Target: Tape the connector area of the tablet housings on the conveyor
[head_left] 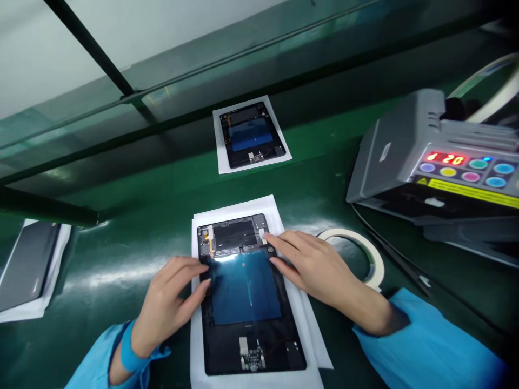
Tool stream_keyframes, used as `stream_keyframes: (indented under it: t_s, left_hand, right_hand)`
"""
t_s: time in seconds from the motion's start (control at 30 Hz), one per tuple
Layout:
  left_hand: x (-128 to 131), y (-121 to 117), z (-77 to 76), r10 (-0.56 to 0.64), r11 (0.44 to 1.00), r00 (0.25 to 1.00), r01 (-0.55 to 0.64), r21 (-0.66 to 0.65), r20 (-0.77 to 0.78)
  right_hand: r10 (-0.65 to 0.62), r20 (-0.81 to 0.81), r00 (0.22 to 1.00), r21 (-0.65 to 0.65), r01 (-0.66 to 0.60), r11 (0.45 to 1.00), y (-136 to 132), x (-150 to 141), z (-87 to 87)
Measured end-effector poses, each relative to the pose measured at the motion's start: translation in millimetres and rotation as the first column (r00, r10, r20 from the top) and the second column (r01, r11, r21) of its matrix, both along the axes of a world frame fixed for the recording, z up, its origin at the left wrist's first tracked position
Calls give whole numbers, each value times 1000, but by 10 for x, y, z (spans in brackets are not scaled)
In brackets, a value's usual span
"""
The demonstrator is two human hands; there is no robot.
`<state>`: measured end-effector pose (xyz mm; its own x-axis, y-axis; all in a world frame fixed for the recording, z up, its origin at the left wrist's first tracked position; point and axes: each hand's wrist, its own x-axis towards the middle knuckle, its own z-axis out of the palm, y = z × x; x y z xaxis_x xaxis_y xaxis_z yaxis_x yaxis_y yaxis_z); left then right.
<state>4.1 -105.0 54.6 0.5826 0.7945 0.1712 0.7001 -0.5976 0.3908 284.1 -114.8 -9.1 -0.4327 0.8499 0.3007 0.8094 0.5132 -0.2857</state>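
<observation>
An open tablet housing (247,346) lies face up on a white sheet (308,337), its dark frame showing circuit parts at both ends. A blue film (245,292) covers its middle, with a bright glare along the top edge. My left hand (168,302) rests its fingertips and thumb on the film's left edge. My right hand (308,265) lies with its fingers spread on the housing's upper right part, near a small white strip. Neither hand visibly grips anything.
A second housing (251,135) lies on paper farther along the green bench. A grey device (28,265) lies at left. At right are a masking tape roll (357,254), black tweezers (401,265) and a grey tape dispenser (433,156) reading 20.
</observation>
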Motion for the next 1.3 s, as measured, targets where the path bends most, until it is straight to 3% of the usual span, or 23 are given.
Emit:
stream_keyframes:
  t_s: [0.1,0.27,0.43,0.57,0.63,0.73,0.9,1.03,1.3]
  left_hand:
    - [-125,-67,-157,2,1000,1000,-2,0,1]
    - [-93,-14,-423,33,999,996,-32,-3,87]
    - [-171,-42,-490,30,998,995,-25,-50,99]
    - [-197,-98,-451,22,999,992,-25,23,124]
    - [-78,-51,-393,-23,997,993,14,77,118]
    - [296,164,-328,-129,988,990,124,93,58]
    - [922,643,-398,-161,981,987,162,-110,15]
    - [1025,769,-457,-105,967,994,106,-233,17]
    - [1092,659,-449,-28,973,1000,25,-227,-9]
  right_hand:
    - [19,109,994,37,-23,999,-14,-33,-14]
    - [20,207,978,29,-26,999,-38,-69,-70]
    - [25,86,996,1,-25,1000,-57,-80,-79]
    - [-45,-47,998,-34,43,998,-58,-88,-79]
    - [-53,-76,996,-59,49,997,-49,-92,-77]
    - [-23,-69,997,-68,18,998,-34,-100,-69]
    - [-7,-47,999,-62,4,998,-20,-111,-51]
    - [10,-19,1000,-58,-11,998,-9,-96,-43]
    - [9,24,1000,-73,-7,997,-44,-59,3]
